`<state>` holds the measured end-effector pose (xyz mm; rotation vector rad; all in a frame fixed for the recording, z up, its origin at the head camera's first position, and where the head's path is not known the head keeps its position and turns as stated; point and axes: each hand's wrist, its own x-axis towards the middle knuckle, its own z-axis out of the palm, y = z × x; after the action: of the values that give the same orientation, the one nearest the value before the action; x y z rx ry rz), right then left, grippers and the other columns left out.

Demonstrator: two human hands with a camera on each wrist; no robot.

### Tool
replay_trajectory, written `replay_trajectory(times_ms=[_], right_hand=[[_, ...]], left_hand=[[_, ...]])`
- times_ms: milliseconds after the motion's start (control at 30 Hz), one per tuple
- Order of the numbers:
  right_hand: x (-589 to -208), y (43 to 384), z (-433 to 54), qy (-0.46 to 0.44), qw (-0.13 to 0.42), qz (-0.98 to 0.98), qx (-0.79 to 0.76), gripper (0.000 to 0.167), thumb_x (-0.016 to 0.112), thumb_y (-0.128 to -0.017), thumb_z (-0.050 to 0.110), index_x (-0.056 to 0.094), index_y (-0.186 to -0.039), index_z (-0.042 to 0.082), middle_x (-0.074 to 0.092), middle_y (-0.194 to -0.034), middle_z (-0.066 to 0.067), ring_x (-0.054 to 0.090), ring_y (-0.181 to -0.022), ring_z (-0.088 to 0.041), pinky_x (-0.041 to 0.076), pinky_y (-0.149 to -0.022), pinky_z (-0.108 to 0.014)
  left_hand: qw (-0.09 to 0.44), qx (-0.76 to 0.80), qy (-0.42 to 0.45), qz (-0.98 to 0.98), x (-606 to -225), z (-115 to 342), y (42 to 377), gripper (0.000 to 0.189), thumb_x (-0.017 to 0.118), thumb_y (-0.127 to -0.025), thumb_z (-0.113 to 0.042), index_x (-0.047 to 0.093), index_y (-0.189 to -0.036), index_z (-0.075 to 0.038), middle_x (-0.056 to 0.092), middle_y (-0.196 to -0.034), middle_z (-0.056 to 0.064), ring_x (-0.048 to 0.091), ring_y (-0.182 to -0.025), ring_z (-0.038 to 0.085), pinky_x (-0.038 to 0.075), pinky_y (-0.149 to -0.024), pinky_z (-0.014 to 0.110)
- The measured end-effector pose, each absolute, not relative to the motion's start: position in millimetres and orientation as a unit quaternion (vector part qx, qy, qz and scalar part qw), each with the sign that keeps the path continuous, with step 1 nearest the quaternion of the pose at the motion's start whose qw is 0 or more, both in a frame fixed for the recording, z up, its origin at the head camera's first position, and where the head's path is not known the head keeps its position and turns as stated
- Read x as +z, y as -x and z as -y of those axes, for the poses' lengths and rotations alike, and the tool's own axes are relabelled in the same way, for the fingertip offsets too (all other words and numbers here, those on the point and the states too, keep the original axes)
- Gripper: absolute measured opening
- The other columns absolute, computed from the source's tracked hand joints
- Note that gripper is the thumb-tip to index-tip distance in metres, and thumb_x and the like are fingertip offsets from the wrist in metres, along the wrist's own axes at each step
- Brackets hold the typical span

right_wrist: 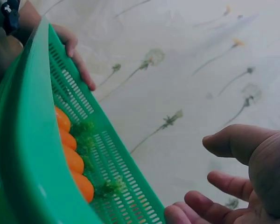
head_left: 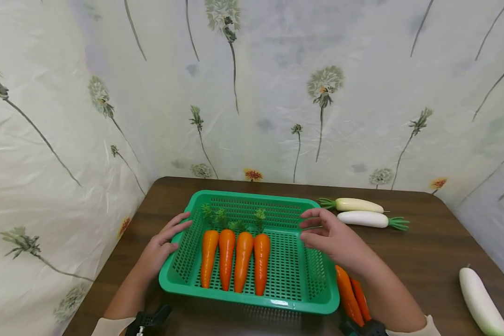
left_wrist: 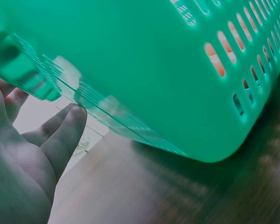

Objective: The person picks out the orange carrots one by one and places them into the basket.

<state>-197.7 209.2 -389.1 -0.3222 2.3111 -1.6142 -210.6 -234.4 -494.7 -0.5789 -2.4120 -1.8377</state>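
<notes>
A green perforated plastic basket (head_left: 249,305) holds a row of several orange carrots (head_left: 243,261), their leafy tops toward its back wall. My left hand (head_left: 157,249) rests at the basket's left rim, fingers fairly straight over the edge. In the left wrist view, its fingertips (left_wrist: 77,114) are right at the basket's outer side. Over the basket's right rim hovers my right hand (head_left: 329,235), fingers loosely bent with nothing between them. The right wrist view shows its thumb and fingers spread apart near the rim.
Two carrots (head_left: 348,296) lie on the brown table (head_left: 420,261) beside the basket, partly under my right forearm. Two white radishes (head_left: 363,219) with green tops lie at the back right. Another white radish (head_left: 483,301) is at the far right. Flower-printed sheeting (head_left: 269,93) surrounds the table.
</notes>
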Motion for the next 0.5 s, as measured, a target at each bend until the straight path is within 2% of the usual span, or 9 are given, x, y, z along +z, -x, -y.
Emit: replay_trajectory(times_ms=[233,367,500], right_hand=[[-397.7,195.6,-227.3,0.105,0.101,-0.803,-0.578,0.052,0.065,-0.104,0.023,0.042,-0.146,0.001,0.047,-0.145,-0.027,0.053,-0.131,-0.045,0.056,-0.096,-0.033],[-402.3,196.1,-235.6,0.091,0.078,-0.816,-0.566,0.053,0.062,-0.106,0.024,0.042,-0.148,-0.001,0.049,-0.146,-0.026,0.057,-0.126,-0.037,0.057,-0.092,-0.031],[-407.2,196.8,-242.7,0.067,0.054,-0.835,-0.543,0.049,0.061,-0.106,0.026,0.045,-0.146,0.001,0.052,-0.145,-0.022,0.062,-0.118,-0.025,0.058,-0.089,-0.034]], left_hand=[[0.018,-0.6,0.181,0.779,-493.1,233.4,211.0,0.056,0.037,-0.098,0.01,0.056,-0.149,-0.002,0.033,-0.17,0.008,0.018,-0.159,0.038,0.033,-0.108,0.011],[0.019,-0.601,0.18,0.778,-492.7,233.8,210.4,0.056,0.037,-0.098,0.011,0.056,-0.149,0.0,0.033,-0.17,0.009,0.019,-0.159,0.038,0.033,-0.107,0.011],[0.02,-0.6,0.182,0.778,-492.8,234.7,210.4,0.056,0.037,-0.097,0.011,0.055,-0.149,0.001,0.033,-0.17,0.009,0.019,-0.158,0.038,0.034,-0.107,0.012]])
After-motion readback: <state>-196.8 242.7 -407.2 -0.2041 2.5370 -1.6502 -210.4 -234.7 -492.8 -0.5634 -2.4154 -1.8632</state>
